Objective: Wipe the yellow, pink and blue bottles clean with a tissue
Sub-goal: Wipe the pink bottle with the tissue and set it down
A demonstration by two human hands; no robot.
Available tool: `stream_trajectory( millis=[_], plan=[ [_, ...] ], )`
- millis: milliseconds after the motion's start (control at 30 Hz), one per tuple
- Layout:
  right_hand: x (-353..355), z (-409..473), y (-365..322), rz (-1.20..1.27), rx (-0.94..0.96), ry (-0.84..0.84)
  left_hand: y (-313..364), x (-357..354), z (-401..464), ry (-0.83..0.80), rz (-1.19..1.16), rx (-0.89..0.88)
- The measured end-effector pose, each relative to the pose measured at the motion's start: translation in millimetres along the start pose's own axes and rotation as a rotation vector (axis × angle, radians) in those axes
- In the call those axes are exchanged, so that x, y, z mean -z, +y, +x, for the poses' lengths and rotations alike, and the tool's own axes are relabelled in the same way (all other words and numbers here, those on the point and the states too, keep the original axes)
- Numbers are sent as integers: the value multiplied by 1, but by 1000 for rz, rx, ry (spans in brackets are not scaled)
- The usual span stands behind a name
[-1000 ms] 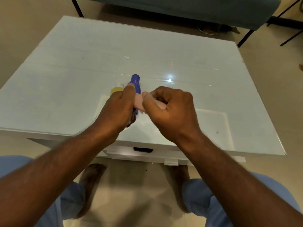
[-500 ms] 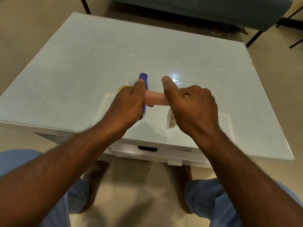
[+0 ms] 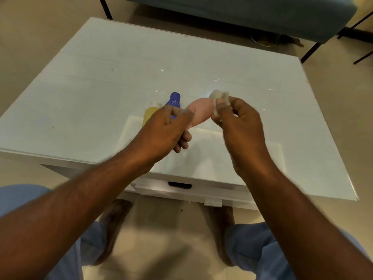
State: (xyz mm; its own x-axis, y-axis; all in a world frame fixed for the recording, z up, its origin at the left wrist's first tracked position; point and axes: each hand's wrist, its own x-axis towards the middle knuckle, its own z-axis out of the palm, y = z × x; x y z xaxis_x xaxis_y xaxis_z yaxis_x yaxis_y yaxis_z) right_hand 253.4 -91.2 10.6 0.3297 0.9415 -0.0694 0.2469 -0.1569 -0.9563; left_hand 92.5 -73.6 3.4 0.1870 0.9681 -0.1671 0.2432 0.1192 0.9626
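The white glossy counter [image 3: 201,63] fills the middle of the frame, its near edge running across the lower centre, with a drawer front and a dark handle slot [image 3: 180,184] just below that edge; behind it, along the top of the frame, stands a dark teal seat [image 3: 232,11] on thin black legs; the tan floor [image 3: 30,37] shows on both sides and at the bottom, where the person's blue-clad knees [image 3: 260,249] and bare feet appear.

Both forearms reach up from the lower corners toward the centre of the frame; the left hand [image 3: 168,126] has its fingers curled round one end of the pink bottle [image 3: 199,111], which it holds above the counter, tilted up toward the right; the right hand [image 3: 240,120], slightly blurred, pinches a crumpled white tissue [image 3: 219,97] between thumb and fingertips and holds it against the upper end of the pink bottle.

Just left of centre, the blue bottle [image 3: 174,101] rises behind the left hand's knuckles, which hide its lower part; the yellow bottle [image 3: 149,116] sits just to its left, also partly hidden by the hand, with a small white piece [image 3: 155,103] at its top; whether either touches the hand cannot be told.
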Motion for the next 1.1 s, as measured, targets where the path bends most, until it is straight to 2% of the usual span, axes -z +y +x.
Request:
stream_trajectory(
  millis=[67,167,300,400,500,567,733,900,1100],
  plan=[
    [-6,-8,2,-179,132,-65,-3,-4,0,-38,23,19],
    [-15,-17,8,-370,288,-95,-9,-4,4,9,-32,141],
    [-17,-22,9,-283,345,-79,-6,1,6,29,-167,322],
    [-18,-22,4,-211,363,-56,-4,0,0,34,-204,254],
    [-11,-8,1,-90,209,52,-2,-5,-7,35,-234,172],
    [-8,-4,1,-58,183,88,-3,-8,-8,31,-277,147],
    [-20,-31,-1,-123,338,-117,2,-3,-4,7,-414,162],
    [-3,-2,-2,-124,278,144,10,-2,-8,-92,-483,182],
    [-13,-27,-4,-155,464,-31,5,-4,-6,-62,-454,196]
  ],
)
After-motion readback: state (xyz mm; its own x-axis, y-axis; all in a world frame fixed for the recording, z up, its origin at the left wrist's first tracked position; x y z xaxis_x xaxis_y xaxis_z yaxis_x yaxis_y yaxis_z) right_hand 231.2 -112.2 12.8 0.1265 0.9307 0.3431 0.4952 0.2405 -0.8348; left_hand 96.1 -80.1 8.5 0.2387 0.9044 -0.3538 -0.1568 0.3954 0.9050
